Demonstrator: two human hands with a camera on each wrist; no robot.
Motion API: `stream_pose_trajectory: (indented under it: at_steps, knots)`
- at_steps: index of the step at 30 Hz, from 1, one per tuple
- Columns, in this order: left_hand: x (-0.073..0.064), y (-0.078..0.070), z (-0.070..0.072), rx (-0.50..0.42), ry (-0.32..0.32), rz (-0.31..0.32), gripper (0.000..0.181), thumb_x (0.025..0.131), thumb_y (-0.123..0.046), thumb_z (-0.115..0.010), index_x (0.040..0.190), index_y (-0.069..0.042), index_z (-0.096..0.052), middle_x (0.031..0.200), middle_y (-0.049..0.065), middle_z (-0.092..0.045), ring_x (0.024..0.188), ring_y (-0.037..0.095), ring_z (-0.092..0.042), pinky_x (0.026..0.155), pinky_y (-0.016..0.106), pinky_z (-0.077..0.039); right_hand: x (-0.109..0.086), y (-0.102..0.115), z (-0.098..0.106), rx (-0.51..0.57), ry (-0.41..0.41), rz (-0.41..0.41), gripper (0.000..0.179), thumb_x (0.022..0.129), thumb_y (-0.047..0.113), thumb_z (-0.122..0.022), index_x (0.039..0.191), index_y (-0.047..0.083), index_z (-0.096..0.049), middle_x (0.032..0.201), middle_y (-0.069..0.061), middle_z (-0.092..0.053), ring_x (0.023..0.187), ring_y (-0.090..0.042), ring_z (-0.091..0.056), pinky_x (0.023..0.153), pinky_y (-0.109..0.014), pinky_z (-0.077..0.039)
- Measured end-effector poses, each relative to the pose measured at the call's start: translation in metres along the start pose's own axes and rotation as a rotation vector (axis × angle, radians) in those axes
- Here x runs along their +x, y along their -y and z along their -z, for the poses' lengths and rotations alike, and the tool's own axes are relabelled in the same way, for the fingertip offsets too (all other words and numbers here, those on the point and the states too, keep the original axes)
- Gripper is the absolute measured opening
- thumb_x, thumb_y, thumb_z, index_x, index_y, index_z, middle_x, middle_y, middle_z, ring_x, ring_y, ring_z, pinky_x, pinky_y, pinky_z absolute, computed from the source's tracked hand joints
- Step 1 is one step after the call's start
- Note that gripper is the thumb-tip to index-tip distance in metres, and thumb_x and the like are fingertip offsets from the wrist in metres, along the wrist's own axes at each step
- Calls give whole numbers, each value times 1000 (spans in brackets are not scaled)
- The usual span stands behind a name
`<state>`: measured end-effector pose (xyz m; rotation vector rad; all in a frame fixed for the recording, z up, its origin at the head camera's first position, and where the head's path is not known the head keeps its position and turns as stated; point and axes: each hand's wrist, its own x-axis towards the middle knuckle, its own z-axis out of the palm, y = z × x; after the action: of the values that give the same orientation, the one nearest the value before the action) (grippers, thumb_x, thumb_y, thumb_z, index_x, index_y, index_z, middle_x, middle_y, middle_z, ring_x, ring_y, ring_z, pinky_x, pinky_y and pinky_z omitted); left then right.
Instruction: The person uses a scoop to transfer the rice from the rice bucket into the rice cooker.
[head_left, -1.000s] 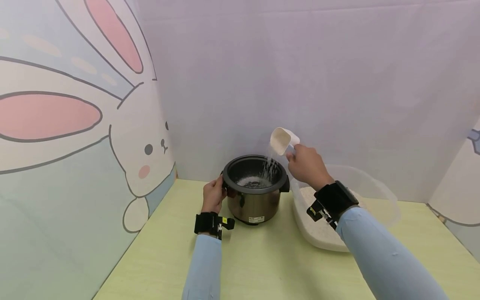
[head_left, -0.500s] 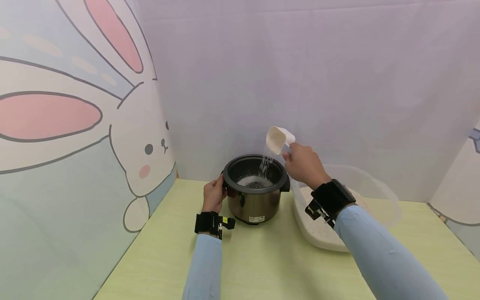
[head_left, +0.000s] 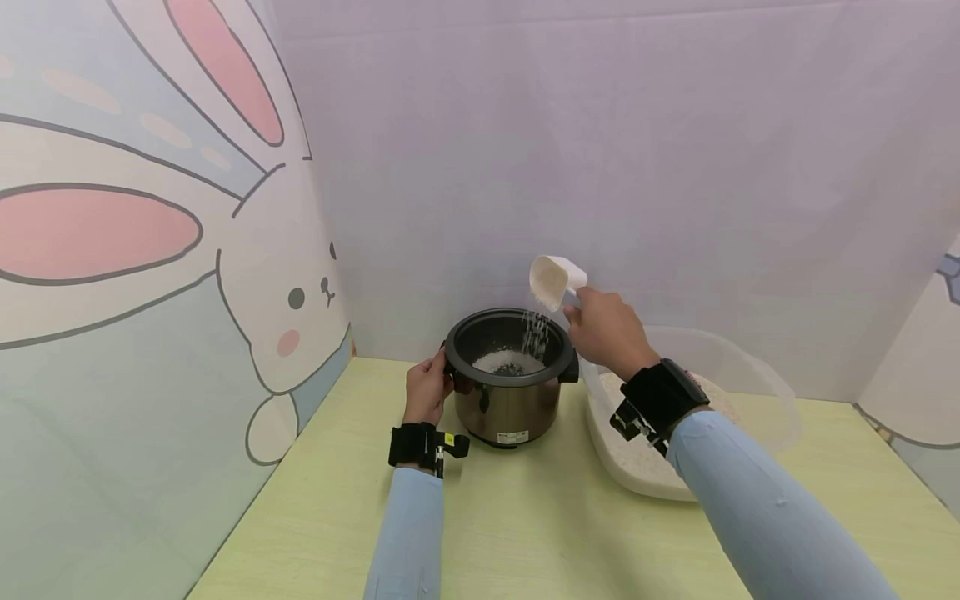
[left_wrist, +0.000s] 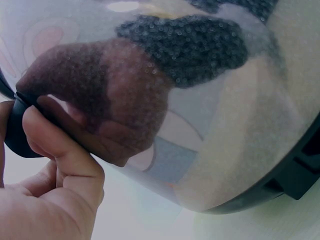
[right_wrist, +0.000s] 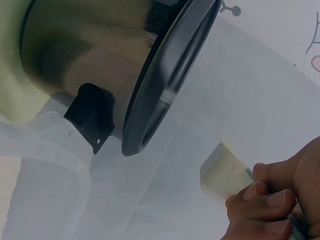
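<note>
"How's the grip?"

"The left hand [head_left: 427,392] grips the side handle [left_wrist: 20,127] of the pot [head_left: 506,412]; the right hand [head_left: 609,333] is clamped on the white cup [head_left: 558,282], tilted above the pot's right side, white grains [head_left: 535,333] falling in."

"What could go wrong?"

"A rightward drift could send grains past the rim; a tug on the handle might shift the pot."

"And around?"

"Pale green tabletop [head_left: 525,542], clear tub [head_left: 641,486] right of the pot, lilac cloth [head_left: 600,150] behind, rabbit-printed panel [head_left: 262,292] at left."
</note>
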<state>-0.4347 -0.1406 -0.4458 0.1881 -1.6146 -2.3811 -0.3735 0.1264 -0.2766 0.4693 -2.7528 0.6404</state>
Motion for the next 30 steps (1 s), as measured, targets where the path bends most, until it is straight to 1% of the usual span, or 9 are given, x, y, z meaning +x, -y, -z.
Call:
stream_pose_trajectory:
  at_steps: [4,9,12,19,23,30]
  knots:
    - [-2,-1,0,4,4,-10,31,104,-26,-64,81,-5,-66,74,2,-51,58,9,-47,54,21,-45,1,-1,-2,-3,11,-10,27,110,17,-48,119,-7,-56,77,-14,-55,64,-27,-51,62,-41,-36]
    - [-3,-3,-1,5,10,-11,31,104,-26,-64,82,-4,-66,76,2,-52,59,9,-48,55,21,-45,0,-1,-3,0,12,-13,28,110,17,-49,123,-7,-56,83,-16,-60,66,-28,-55,61,-41,-38]
    - [-4,-4,-1,5,13,-8,31,104,-26,-64,82,-4,-65,76,2,-52,59,9,-48,56,20,-45,0,-1,-3,-1,14,-10,27,110,17,-49,123,-6,-57,87,-17,-62,66,-28,-55,60,-41,-38]
    - [-4,-3,-1,8,8,-11,32,104,-27,-64,81,-5,-66,76,2,-51,60,9,-48,56,21,-45,-1,-3,-8,-20,13,-9,26,109,18,-51,121,-4,-59,89,-17,-63,66,-28,-55,59,-41,-38]
    - [-4,-3,-1,3,19,4,32,104,-27,-64,80,-5,-66,75,2,-51,60,9,-49,56,21,-46,-1,-5,-8,-39,15,-6,26,109,19,-51,120,-3,-58,90,-18,-63,66,-29,-56,59,-41,-39]
    - [-1,-7,2,14,61,41,30,105,-24,-61,83,-3,-65,78,5,-50,63,14,-49,61,27,-48,-2,-8,-9,-70,20,31,29,109,17,-51,128,-4,-57,96,-20,-66,70,-30,-60,59,-42,-41]
